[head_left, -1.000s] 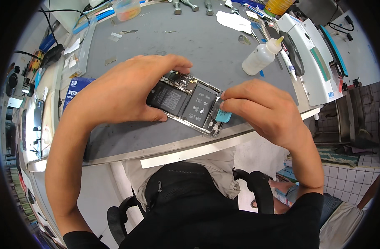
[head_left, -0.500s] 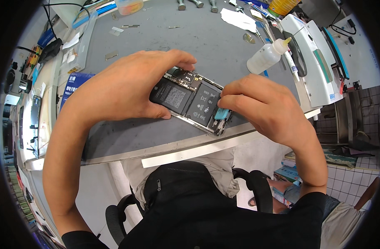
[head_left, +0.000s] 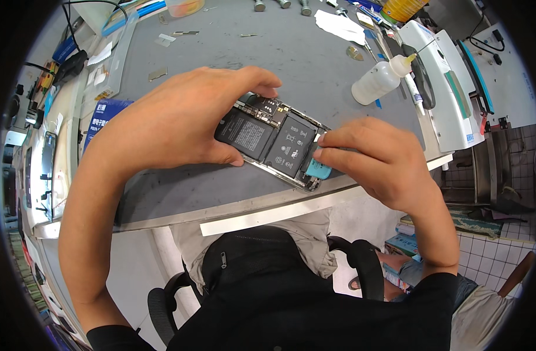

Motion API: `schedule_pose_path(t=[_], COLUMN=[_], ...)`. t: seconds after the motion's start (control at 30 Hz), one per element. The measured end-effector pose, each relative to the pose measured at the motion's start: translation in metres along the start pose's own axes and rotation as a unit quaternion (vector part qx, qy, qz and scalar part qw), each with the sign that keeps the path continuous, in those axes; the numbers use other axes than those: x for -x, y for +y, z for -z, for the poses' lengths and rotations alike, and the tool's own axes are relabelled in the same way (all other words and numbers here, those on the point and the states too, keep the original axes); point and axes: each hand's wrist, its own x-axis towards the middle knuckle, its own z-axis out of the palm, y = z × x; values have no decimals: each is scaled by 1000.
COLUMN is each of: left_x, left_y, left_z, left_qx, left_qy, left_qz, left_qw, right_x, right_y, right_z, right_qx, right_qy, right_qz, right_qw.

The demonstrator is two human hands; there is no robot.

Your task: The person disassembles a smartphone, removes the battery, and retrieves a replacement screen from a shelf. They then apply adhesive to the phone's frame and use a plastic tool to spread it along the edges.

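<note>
An opened smartphone (head_left: 268, 137) lies tilted on the grey mat, its black battery (head_left: 291, 145) and circuit board (head_left: 265, 109) bare. My left hand (head_left: 192, 117) grips its left end, thumb on the near edge and fingers at the far edge. At the phone's right end my right hand (head_left: 379, 155) is closed in a pinch on a light-blue tab (head_left: 319, 168) beside the battery. The tab bends up over the phone's lower parts. Its upper end is hidden by my fingertips.
A white squeeze bottle (head_left: 380, 81) with a yellow tip stands to the right, before a white machine (head_left: 440, 82). Crumpled white tissue (head_left: 339, 27) and small metal pieces (head_left: 158, 74) lie farther back. A blue box (head_left: 101, 117) sits left, partly behind my arm. The table's front edge (head_left: 268, 213) is close.
My right hand has shifted slightly right and down, and more of the blue tab shows from under its fingers. My left hand keeps its hold on the phone.
</note>
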Motion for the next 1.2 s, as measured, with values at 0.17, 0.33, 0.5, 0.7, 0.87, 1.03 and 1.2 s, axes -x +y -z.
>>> schedule_pose_path(t=[0.17,0.33,0.5,0.7,0.87,1.03,1.2], left_x=[-2,-2,-2,-2,-2,-3,-2], left_y=[1,2,3,3,4,6,5], left_z=[1,1,1,2,2,3,2], left_qx=[0,0,-10,-10,-6,-2,-6], left_qy=[-8,-10,-11,-11,-14,-16,-18], left_qz=[10,15,17,17,19,25,26], left_qw=[1000,1000,1000,1000,1000,1000,999], right_x=[8,17,22,26,27,31,29], right_y=[-2,3,2,-1,-1,-2,-9], right_z=[-7,-14,-17,-17,-16,-17,-14], right_qx=[33,76,76,70,63,63,38], right_qy=[45,73,89,78,72,63,45], right_qz=[16,41,38,24,23,16,-11], right_qw=[998,994,992,994,995,996,998])
